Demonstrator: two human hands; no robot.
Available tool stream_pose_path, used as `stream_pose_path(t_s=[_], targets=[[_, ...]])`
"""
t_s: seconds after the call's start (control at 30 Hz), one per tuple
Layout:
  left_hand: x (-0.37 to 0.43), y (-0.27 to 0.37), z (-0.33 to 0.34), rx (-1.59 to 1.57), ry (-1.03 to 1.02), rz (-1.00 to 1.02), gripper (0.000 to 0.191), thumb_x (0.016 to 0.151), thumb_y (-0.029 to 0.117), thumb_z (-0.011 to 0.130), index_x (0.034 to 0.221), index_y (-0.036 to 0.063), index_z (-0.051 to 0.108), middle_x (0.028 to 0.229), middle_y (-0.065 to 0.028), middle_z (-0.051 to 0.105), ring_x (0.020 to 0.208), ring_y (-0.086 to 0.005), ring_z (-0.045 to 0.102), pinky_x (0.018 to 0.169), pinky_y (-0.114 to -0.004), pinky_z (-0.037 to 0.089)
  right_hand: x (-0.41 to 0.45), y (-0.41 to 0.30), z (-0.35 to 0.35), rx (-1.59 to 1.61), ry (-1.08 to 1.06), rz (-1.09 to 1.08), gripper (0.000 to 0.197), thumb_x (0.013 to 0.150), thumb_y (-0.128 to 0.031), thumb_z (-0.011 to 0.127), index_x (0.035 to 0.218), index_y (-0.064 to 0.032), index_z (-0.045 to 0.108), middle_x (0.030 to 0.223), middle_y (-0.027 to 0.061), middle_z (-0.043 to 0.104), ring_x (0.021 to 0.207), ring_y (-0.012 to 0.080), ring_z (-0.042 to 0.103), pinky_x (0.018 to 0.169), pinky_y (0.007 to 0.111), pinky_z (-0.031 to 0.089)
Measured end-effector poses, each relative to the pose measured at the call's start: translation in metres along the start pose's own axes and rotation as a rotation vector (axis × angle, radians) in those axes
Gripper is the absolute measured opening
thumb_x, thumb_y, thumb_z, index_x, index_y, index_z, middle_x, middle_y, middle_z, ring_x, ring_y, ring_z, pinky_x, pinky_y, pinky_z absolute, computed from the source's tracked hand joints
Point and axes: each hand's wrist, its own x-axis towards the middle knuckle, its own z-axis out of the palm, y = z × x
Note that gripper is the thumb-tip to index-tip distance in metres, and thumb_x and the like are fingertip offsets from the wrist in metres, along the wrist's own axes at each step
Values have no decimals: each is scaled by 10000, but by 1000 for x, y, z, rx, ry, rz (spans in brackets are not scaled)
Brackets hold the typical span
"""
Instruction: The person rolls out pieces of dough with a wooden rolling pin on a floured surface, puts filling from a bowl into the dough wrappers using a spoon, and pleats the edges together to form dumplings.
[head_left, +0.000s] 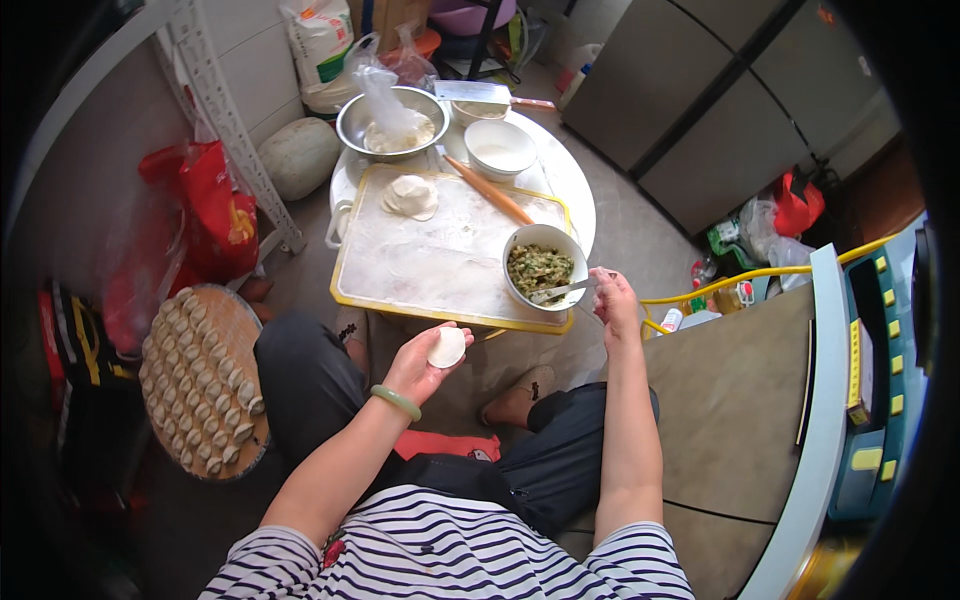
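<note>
A round dough wrapper (447, 348) lies flat on my left hand (420, 360), palm up, in front of the board's near edge. My right hand (619, 304) grips the handle of a metal spoon (564, 288), whose tip is in the green chopped filling (536, 268). That filling is in a white bowl (575, 259) on the right corner of a floured, yellow-rimmed board (420, 262). A stack of wrappers (410, 197) rests at the board's back left. Rows of folded dumplings (199, 375) cover a round wooden board (244, 319) at my left.
Behind the board are a wooden rolling pin (487, 189), a white bowl (500, 148), a steel basin (351, 124) with dough and a plastic bag, and a cleaver (472, 91) across another bowl. All stand on a round white table (574, 191). A cabinet (727, 390) flanks my right arm.
</note>
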Motion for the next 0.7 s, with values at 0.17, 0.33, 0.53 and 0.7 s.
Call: stream_pose_path(t_s=[0.17,0.33,0.53,0.7], targets=[[-2,10,27,118,-12,-53,349,1018,170,380,1267,-61,460,1225,-226,579,1094,-294,615,855,-377,551,-51,-12,53,-383,-100,-313,183,914,-194,641,1005,-45,697,756,41,624,678,127,581,615,262,462],[13,20,55,342,-3,-91,370,1020,189,333,1256,-68,457,1181,-219,611,1057,-281,642,820,-357,561,-91,-49,64,-574,-69,-605,157,904,-84,620,1024,-12,692,800,99,623,697,190,598,654,293,477],[27,35,78,530,1,-92,337,1014,194,326,1193,-49,475,1144,-208,627,1030,-263,656,774,-318,566,-74,-36,65,-776,-133,-758,151,863,-84,650,998,-31,691,821,103,629,749,266,615,676,351,494],[28,34,72,448,80,-101,336,1010,189,330,1212,-40,469,1135,-202,631,1022,-250,657,775,-321,564,-79,-32,54,-823,-224,-758,153,886,-60,623,1017,-27,695,817,100,634,729,228,599,679,295,483]])
